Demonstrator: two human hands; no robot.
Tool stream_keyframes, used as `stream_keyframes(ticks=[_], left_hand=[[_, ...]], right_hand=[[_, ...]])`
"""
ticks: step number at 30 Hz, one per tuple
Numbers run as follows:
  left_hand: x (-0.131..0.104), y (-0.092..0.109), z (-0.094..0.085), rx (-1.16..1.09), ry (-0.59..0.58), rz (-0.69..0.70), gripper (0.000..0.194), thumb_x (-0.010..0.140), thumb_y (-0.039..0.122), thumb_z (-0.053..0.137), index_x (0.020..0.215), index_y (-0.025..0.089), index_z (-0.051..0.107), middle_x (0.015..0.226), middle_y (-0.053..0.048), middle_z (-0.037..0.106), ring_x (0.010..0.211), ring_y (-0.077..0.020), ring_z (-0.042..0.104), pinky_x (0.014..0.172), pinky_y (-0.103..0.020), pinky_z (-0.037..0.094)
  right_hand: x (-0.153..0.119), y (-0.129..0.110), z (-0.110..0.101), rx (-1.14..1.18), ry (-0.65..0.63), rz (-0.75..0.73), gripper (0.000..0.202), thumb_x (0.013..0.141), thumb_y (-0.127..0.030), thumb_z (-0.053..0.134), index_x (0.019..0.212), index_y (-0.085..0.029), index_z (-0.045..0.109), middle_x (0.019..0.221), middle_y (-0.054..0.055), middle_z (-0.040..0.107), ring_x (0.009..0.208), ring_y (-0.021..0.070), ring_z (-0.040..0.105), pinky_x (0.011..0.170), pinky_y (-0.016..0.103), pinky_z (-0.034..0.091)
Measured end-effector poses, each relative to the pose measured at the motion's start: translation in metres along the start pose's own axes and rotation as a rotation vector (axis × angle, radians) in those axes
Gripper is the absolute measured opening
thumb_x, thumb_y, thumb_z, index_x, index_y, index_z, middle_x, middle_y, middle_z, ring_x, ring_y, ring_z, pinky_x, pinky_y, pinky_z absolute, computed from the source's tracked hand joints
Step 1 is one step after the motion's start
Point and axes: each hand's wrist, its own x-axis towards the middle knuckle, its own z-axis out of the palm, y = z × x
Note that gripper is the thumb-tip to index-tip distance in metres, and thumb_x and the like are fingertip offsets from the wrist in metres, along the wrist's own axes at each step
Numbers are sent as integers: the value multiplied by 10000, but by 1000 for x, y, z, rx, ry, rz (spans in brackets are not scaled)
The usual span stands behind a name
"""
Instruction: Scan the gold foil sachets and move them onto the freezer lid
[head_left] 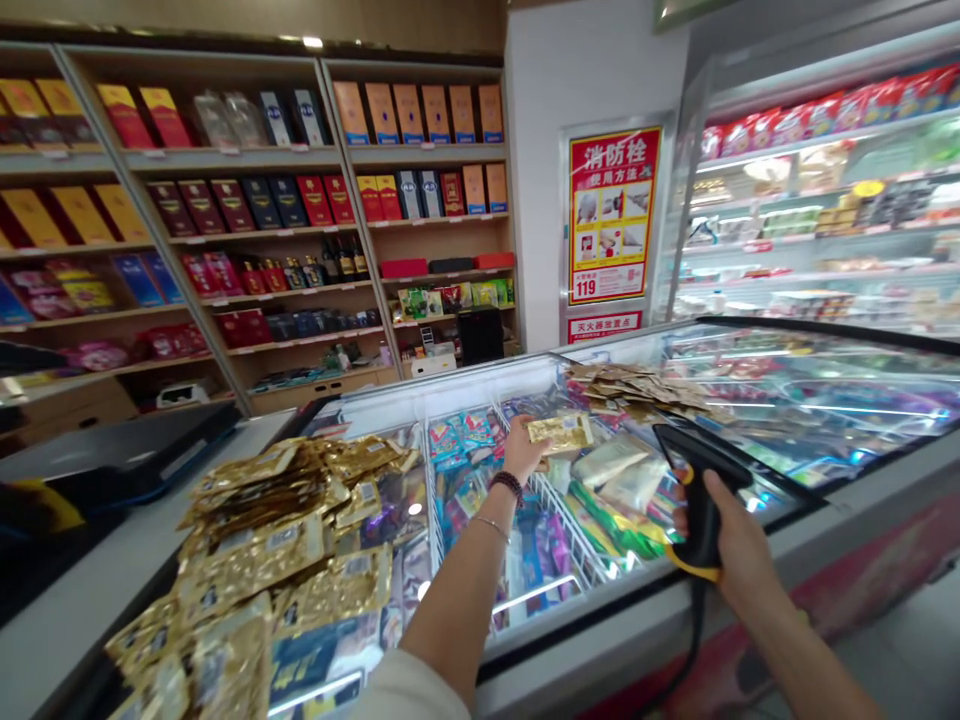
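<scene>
My left hand [523, 450] reaches out over the glass-topped chest freezer [517, 375] and pinches one end of a gold foil packet [562, 432]. My right hand [727, 535] is wrapped round the handle of a black and yellow barcode scanner [701, 490], whose cord hangs down the freezer's front. A big heap of gold packets [277, 540] lies on the glass to the left. Beyond my left hand, a second, flatter pile of packets [637, 388] rests on the glass, showing duller brown-gold sides.
Under the glass are white wire baskets [439, 500] with colourful packs. Shelves of boxed bottles [262, 205] line the back wall. A red and yellow fire-hydrant poster [613, 215] hangs on the pillar. A lit display fridge [825, 200] stands at right, a dark flat device [127, 450] at left.
</scene>
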Motion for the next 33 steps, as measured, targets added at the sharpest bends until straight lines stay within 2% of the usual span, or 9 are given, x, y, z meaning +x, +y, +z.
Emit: stream_keyframes(ticks=[2,5,10,14,18,24,29,33], left_hand=[[-3,5,-9,-64,-53,-72,419,629,272,947,949,213,684,946,-77,785,931,-285,759,939,-496,600],[-11,16,-30,-116,-109,-101,298,693,302,914,882,210,703,956,-79,802,934,-288,771,932,-512,620],[-36,33,-77,-224,0,-58,368,694,351,929,954,198,718,1011,-99,813,989,-294,774,957,-523,627],[-54,41,-112,-254,35,-22,414,703,406,927,1002,195,732,1058,-112,819,1018,-300,776,997,-528,610],[-62,48,-136,-245,75,-8,454,668,462,943,969,190,741,1043,-119,822,1021,-311,778,1004,-536,604],[-62,46,-147,-264,99,14,525,596,528,968,905,181,724,999,-108,815,999,-312,779,1001,-546,602],[-58,39,-148,-239,94,-17,516,610,500,968,936,180,728,1043,-124,814,1024,-322,775,994,-562,601],[-56,34,-148,-246,117,-19,496,641,473,948,977,184,726,1045,-123,812,1038,-324,774,996,-557,597]], right_hand=[[-3,-3,1,11,7,17,538,724,-653,827,934,-197,635,719,-13,601,497,115,487,428,244,410],[-6,-7,3,44,18,63,473,762,-587,835,934,-185,655,707,-16,596,510,108,498,432,216,413],[-16,-8,18,-20,-7,108,472,745,-574,844,948,-188,664,728,-13,611,504,109,501,402,217,393],[-35,1,44,-194,-190,87,567,704,-694,828,908,-202,634,638,-4,599,465,127,479,389,244,368],[-55,8,76,-424,-415,-29,599,757,-794,711,856,-210,620,541,9,591,465,162,521,441,273,413],[-84,9,109,-575,-485,-156,556,838,-788,595,827,-232,604,505,-6,585,457,181,554,476,303,432],[-96,7,117,-671,-517,-142,530,849,-775,548,806,-249,586,500,-8,590,459,195,579,491,318,444],[-104,1,119,-666,-475,-159,469,881,-714,537,781,-256,560,501,-19,584,460,186,579,494,311,436]])
